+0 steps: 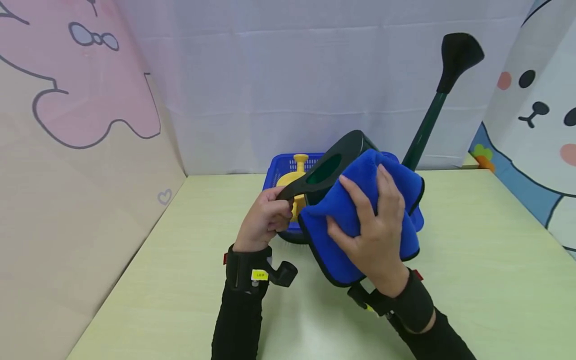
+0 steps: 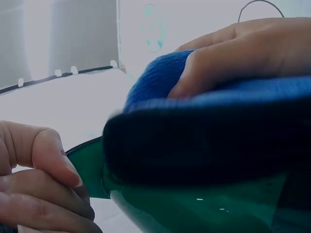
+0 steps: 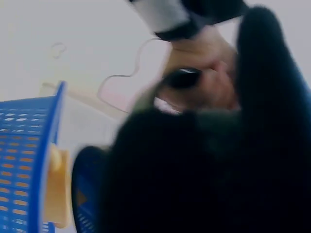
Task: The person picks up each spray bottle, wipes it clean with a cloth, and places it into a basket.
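A dark green watering can (image 1: 348, 150) is held tilted above the table, its long spout (image 1: 425, 130) rising to the right and ending in a black sprinkler head (image 1: 459, 55). My left hand (image 1: 265, 220) grips the end of its handle, fingers curled round it. Over the can's body lies a blue cloth (image 1: 324, 235) with black edging. My right hand (image 1: 375, 237) holds this cloth against the can with fingers spread and bent. The cloth hides most of the body. In the left wrist view, the cloth (image 2: 160, 77) lies over the shiny green can (image 2: 194, 208).
Behind the can, a blue slotted basket (image 1: 281, 162) stands on the pale table (image 1: 202, 280) with a yellow object (image 1: 290, 179) in it. A dark rounded thing with pale bristles (image 1: 294, 237) shows at the basket's front. A white curtain (image 1: 270, 90) hangs behind.
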Demonstrator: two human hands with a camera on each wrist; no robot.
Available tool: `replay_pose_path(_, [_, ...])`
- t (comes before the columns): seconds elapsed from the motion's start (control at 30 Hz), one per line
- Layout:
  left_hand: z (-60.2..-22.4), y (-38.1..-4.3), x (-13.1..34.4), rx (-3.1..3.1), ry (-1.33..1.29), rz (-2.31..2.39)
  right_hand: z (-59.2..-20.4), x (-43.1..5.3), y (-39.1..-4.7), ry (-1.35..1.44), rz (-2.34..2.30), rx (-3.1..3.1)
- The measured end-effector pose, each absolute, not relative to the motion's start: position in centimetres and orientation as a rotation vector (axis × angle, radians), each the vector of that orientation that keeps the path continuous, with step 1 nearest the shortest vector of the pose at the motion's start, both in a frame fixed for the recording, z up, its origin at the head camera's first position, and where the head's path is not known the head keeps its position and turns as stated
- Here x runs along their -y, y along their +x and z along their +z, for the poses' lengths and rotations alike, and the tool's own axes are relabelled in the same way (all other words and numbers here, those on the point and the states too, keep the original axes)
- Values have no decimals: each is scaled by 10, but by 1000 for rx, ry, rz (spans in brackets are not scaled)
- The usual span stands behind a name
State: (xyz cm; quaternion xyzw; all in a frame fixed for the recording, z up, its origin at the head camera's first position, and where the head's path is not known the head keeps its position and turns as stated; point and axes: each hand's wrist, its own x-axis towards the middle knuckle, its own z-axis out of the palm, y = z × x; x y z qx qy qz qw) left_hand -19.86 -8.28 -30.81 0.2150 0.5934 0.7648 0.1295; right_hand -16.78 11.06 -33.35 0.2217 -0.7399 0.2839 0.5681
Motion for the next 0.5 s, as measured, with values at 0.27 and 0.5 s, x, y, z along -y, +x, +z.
replay_pose_path(0.27, [-306,-198,90,-1618,727,2219,-313,-146,-165,447,1081,1751])
replay_pose_path(0.5, [-304,-196,92,-1576,773,2245,-310,-163,-168,418,1214,1754])
